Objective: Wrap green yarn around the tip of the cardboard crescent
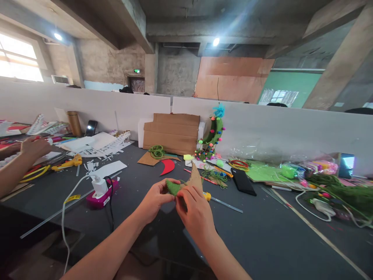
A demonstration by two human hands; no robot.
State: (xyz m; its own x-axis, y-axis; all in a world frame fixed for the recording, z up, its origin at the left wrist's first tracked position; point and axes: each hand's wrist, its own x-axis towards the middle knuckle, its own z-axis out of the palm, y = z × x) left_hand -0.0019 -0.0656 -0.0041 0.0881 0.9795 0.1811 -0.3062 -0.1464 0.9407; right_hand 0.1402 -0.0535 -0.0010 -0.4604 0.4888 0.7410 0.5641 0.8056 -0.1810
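A brown cardboard crescent (196, 177) is held up above the dark table, one end of it covered with green yarn (173, 187). Fingers and thumb of my left hand (154, 204) pinch the green-covered end. My right hand (196, 210) is closed at the crescent's middle, beside the edge of the yarn; its fingertips hide whether a strand is between them. Behind my right hand, part of a yellow glue gun (207, 196) shows, with a clear glue stick (227, 205) near it. A red crescent (167, 167) lies just beyond my hands.
A decorated green crescent (215, 134) stands by the white partition (262, 128). Green yarn coils (156, 151), a cardboard sheet (171, 134) and a black phone (243, 182) are ahead. At left are a magenta power strip (101, 196) and another person's hand (35, 149).
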